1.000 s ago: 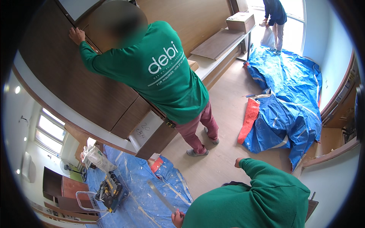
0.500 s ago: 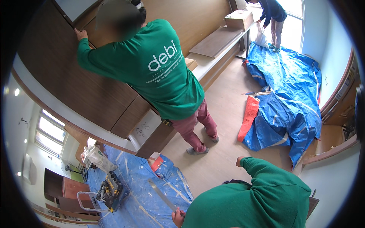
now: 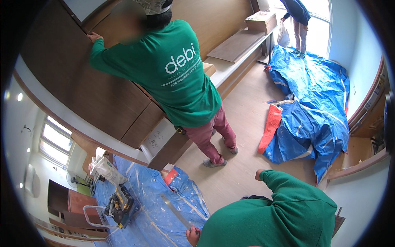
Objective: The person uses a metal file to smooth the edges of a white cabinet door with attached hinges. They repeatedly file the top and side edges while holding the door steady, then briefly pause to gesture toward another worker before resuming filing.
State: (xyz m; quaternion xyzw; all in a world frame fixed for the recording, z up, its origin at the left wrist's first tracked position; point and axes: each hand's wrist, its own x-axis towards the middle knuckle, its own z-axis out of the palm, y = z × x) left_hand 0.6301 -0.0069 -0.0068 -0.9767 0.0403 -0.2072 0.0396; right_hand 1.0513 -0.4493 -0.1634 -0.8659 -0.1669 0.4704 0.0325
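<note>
Gripping a flat, silvery metal strip (image 3: 176, 210) in your closed left hand (image 3: 193, 236), you are holding it over the blue plastic tarp (image 3: 142, 201), near its right edge; I cannot tell whether your right hand (image 3: 259, 175) is grasping anything.

Down and left from the crumpled blue plastic tarpaulin with a broad red edge (image 3: 306, 109), the left hand (image 3: 193, 236) is partly hidden by the wearer's green long-sleeved sweatshirt (image 3: 263, 218), which the lower edge cuts off; its fingers cover the near end of a flat grey metal strip (image 3: 176, 210). Just below the tarpaulin, the right hand (image 3: 259, 175) shows only in part past its cuff; whether it holds anything cannot be told. Up and left of the tarpaulin, a co-worker in green (image 3: 181, 74) has a blurred face and one hand hidden. At the tarpaulin's far end, a person in a dark top (image 3: 299, 12) loses their head to the upper edge.
</note>
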